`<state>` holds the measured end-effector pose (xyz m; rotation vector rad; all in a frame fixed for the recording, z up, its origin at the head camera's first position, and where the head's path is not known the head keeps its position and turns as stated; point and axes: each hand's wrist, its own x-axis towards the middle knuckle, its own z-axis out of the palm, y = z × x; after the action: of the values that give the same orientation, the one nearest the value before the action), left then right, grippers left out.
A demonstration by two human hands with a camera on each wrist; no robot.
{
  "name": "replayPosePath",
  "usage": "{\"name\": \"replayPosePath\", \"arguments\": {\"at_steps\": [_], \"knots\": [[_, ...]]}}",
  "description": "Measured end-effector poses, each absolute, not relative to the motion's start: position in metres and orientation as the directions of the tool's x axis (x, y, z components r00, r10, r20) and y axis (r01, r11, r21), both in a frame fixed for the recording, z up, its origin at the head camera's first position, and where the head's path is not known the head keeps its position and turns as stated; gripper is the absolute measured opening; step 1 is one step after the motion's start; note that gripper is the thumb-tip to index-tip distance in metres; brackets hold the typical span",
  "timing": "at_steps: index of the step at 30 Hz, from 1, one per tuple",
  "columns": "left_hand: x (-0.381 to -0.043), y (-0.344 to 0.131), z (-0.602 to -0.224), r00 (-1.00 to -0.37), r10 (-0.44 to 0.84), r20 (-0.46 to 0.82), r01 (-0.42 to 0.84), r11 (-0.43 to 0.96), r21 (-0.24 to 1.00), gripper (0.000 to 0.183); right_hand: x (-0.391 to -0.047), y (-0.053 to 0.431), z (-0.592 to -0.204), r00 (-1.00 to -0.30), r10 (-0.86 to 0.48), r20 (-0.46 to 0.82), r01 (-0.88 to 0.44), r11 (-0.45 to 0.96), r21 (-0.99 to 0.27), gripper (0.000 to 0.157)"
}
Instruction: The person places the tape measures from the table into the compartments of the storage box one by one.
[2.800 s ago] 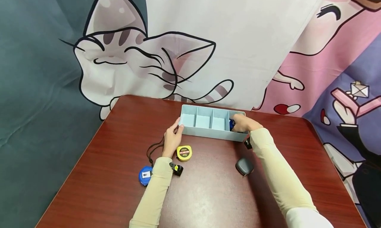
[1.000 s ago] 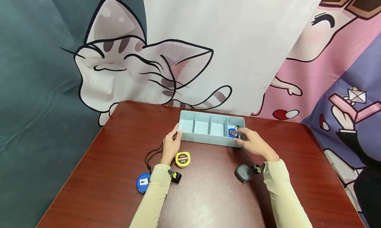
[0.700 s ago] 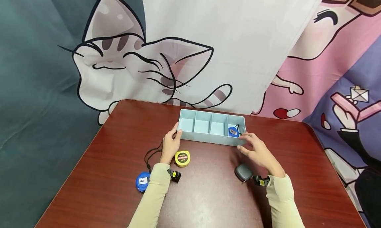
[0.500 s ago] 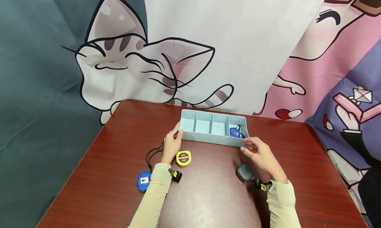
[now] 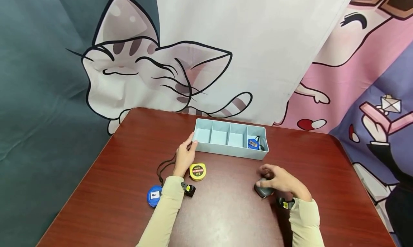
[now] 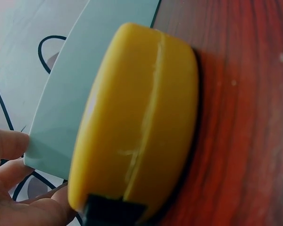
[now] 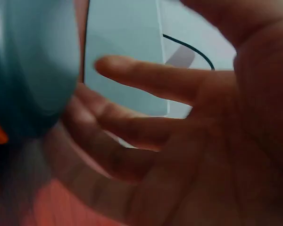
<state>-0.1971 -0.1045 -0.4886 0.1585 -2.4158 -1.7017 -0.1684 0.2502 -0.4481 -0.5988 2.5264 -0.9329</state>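
My left hand (image 5: 184,158) pinches the left end of a pale blue four-part organizer box (image 5: 229,150); in the left wrist view its thumb and fingers meet at the box's corner. A blue tape measure (image 5: 253,144) with a black cord lies in the rightmost compartment. My right hand (image 5: 284,179) reaches over a dark grey, rounded object (image 5: 264,191) shaped like a tape measure. Its fingers (image 7: 137,127) are spread and loosely bent beside that object in the right wrist view. A yellow tape measure (image 5: 197,172) sits just right of my left wrist.
Partly behind my left sleeve lies another blue tape measure (image 5: 153,196), its black cord (image 5: 162,167) running toward the left hand. Everything rests on a reddish-brown table (image 5: 113,189). A printed curtain (image 5: 258,50) hangs directly behind the table's far edge.
My right hand let go of the blue tape measure in the right compartment, withdrew from the box, and came down toward the dark grey object. The left hand stayed on the box's end.
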Motion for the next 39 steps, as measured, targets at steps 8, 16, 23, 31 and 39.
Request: {"name": "replayPosePath", "arguments": {"at_steps": [8,16,23,31,39], "knots": [[-0.196,-0.105,-0.492,-0.978,-0.189,0.086,0.014,0.351,0.936,0.045,-0.165,0.246,-0.455,-0.796,-0.525,-0.301,-0.219,0.714,-0.665,0.053],[-0.195,-0.104,-0.497,-0.979,-0.183,0.092,0.023,0.349,0.937,0.045,-0.158,0.237,-0.458,-0.834,-0.435,-0.339,-0.151,0.771,-0.619,0.060],[-0.193,-0.106,-0.495,-0.976,-0.190,0.103,0.030,0.352,0.936,0.045,-0.155,0.223,-0.457,-0.853,-0.342,-0.394,-0.095,0.844,-0.528,0.067],[-0.193,-0.107,-0.492,-0.977,-0.193,0.094,0.019,0.359,0.933,0.044,-0.157,0.221,-0.458,-0.865,-0.317,-0.389,-0.128,0.889,-0.439,0.067],[-0.195,-0.105,-0.490,-0.977,-0.193,0.094,0.019,0.360,0.933,0.045,-0.157,0.221,-0.456,-0.864,-0.314,-0.395,-0.129,0.894,-0.428,0.062]]}}
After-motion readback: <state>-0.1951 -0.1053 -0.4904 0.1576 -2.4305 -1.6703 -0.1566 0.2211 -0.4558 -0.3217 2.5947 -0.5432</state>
